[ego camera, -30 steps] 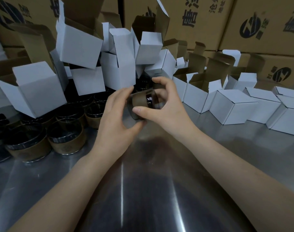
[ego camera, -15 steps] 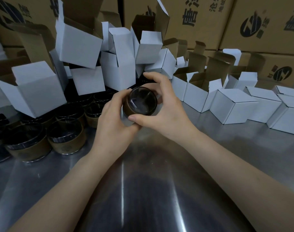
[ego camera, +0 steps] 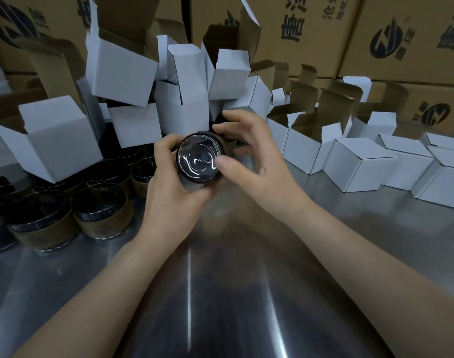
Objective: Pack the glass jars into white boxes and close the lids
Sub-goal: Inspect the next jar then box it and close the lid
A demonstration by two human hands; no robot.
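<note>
One round jar (ego camera: 200, 160) of dark glass is held up between the left hand (ego camera: 169, 187) and the right hand (ego camera: 254, 161). It is tipped on its side, so a round end faces us, with shiny white squiggles of light on it. More jars (ego camera: 101, 215) stand upright at the left, packed close, each with a brown band. Behind them is a messy pile of open boxes (ego camera: 122, 71), white outside, brown inside, flaps up. At the right, closed boxes (ego camera: 360, 166) sit in a row.

Two bare arms reach in from the lower edge: the left forearm (ego camera: 112, 280) and the right forearm (ego camera: 362, 257), both uncovered down to the wrists. The left hand (ego camera: 169, 195) and right hand (ego camera: 262, 164) are bare too, with slim fingers (ego camera: 236, 118), and the right thumbnail (ego camera: 223, 161) is short and plain.
</note>
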